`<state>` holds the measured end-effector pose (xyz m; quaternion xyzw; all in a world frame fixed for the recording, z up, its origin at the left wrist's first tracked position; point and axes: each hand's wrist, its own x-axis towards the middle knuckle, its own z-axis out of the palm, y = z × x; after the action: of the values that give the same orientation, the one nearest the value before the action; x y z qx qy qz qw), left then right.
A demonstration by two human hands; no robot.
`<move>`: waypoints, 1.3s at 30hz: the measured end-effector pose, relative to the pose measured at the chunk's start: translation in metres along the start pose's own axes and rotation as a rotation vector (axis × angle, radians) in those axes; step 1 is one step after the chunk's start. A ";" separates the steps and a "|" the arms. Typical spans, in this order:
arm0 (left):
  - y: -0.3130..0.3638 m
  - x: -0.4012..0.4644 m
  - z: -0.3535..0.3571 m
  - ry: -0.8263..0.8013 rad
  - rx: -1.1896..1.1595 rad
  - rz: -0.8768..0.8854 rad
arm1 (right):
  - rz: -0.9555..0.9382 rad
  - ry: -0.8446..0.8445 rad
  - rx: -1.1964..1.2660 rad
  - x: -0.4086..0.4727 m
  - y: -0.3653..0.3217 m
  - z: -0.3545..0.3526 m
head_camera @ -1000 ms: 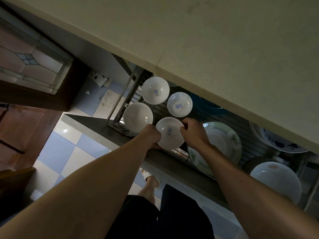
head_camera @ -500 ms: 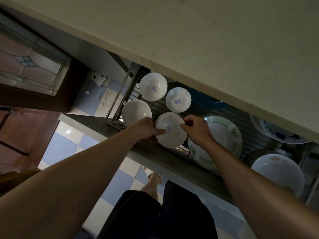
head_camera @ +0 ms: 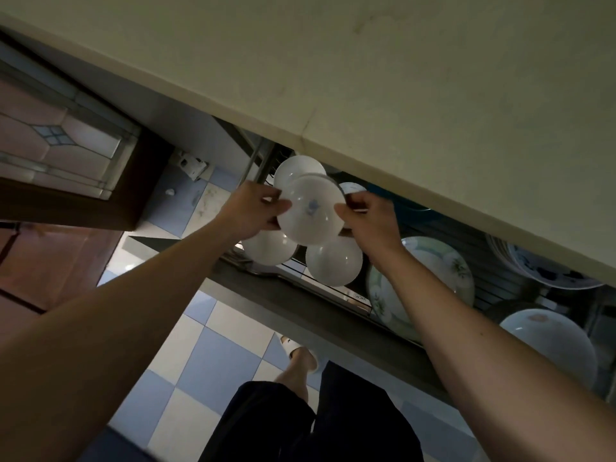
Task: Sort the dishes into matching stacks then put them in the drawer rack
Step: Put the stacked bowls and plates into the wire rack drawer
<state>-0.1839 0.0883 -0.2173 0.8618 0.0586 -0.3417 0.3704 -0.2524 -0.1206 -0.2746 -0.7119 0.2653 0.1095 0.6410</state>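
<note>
Bowl [head_camera: 311, 210] with blue mark held above drawer rack [head_camera: 520, 278], gripped at opposite rim edges: left hand [head_camera: 248, 211] and right hand [head_camera: 370, 218], fingers curled round rim. Below bowl in rack: two plain white bowls [head_camera: 335, 261]; beyond it, another white bowl [head_camera: 295, 168]; floral plate [head_camera: 440, 258] to its right.

Dim overall; floor tiles [head_camera: 196, 355] brightest, drawer interior shadowed, wide-angle bending at edges.

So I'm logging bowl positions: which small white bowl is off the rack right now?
The bowl with the blue mark, gripped at its rim by the left hand and right hand. The other small bowls sit in the drawer rack.
</note>
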 end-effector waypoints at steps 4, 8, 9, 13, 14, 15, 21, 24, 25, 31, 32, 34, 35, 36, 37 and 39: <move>-0.004 0.027 -0.007 0.144 0.050 -0.018 | 0.027 0.068 0.000 0.020 0.005 0.037; -0.009 0.044 -0.006 0.179 0.063 0.008 | 0.099 0.172 0.036 0.036 0.016 0.055; -0.010 0.046 -0.005 0.187 0.049 0.010 | 0.103 0.188 0.041 0.040 0.016 0.056; -0.016 0.059 0.001 0.205 0.011 -0.004 | 0.109 0.203 0.034 0.047 0.017 0.058; -0.018 0.061 0.003 0.208 0.012 -0.011 | 0.111 0.206 0.029 0.047 0.018 0.059; -0.020 0.063 0.006 0.212 0.015 -0.019 | 0.112 0.207 0.024 0.047 0.019 0.061; -0.026 0.068 0.015 0.226 0.011 -0.011 | 0.104 0.186 0.031 0.047 0.021 0.068; -0.022 0.069 0.018 0.274 0.079 0.002 | 0.093 0.201 -0.003 0.049 0.020 0.068; -0.022 0.068 0.020 0.303 0.086 -0.001 | 0.098 0.202 -0.003 0.049 0.020 0.068; -0.023 0.062 0.019 0.317 0.092 -0.025 | 0.112 0.216 -0.031 0.052 0.016 0.065; -0.023 0.060 0.017 0.283 0.100 -0.033 | 0.112 0.199 -0.031 0.051 0.015 0.063; -0.021 0.055 0.011 0.215 0.132 -0.048 | 0.121 0.157 -0.028 0.045 0.012 0.058; -0.020 0.051 0.009 0.191 0.161 -0.045 | 0.133 0.139 -0.026 0.040 0.011 0.055; -0.018 0.046 0.006 0.178 0.198 -0.036 | 0.146 0.124 -0.028 0.034 0.010 0.050; -0.016 0.039 0.004 0.174 0.237 -0.022 | 0.155 0.112 -0.024 0.027 0.009 0.044; -0.008 0.023 -0.001 0.180 0.271 0.015 | 0.189 0.090 0.014 0.009 0.005 0.030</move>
<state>-0.1688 0.0919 -0.2360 0.9313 0.0385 -0.2653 0.2464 -0.2418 -0.0935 -0.2877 -0.6834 0.3605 0.1355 0.6201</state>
